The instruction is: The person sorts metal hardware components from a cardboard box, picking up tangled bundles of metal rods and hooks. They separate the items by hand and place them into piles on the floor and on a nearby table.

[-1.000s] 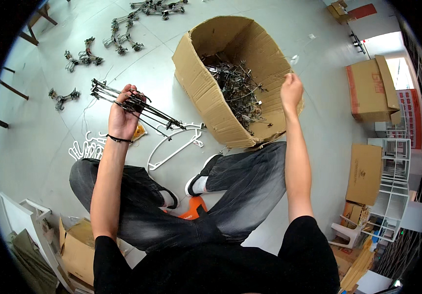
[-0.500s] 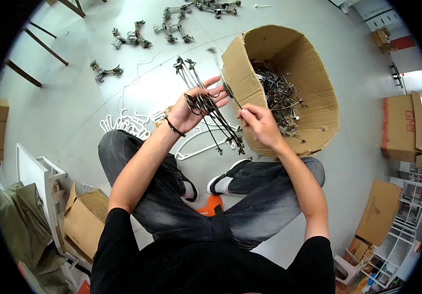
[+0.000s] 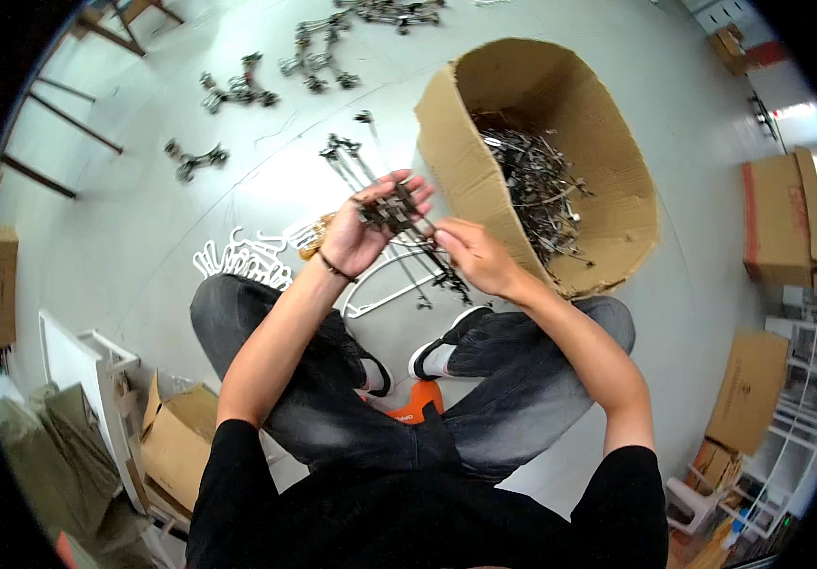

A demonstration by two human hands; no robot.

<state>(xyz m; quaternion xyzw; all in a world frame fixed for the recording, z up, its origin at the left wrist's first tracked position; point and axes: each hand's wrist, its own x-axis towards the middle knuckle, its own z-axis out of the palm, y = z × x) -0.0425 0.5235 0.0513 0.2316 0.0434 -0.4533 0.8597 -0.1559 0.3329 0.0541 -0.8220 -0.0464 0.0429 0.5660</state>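
Observation:
My left hand is palm up under a bundle of thin dark wire clip hangers, fingers partly spread. Their clips stick out at both ends, above the hand and below it toward my feet. Thumb and fingers of my right hand pinch one more wire hanger close against the bundle; motion blur hides its outline. Just right of my hands stands a large open cardboard box. Inside it lies a tangled heap of similar metal clip hangers.
White plastic hangers lie on the floor beyond my left knee, with a larger white hanger below my hands. Bundles of metal hangers lie farther off. Cardboard boxes and a white rack stand at the sides.
My right hand has moved left and slightly down, bringing its hanger from beside the box to the bundle. The left hand still supports the bundle. The view has shifted a little.

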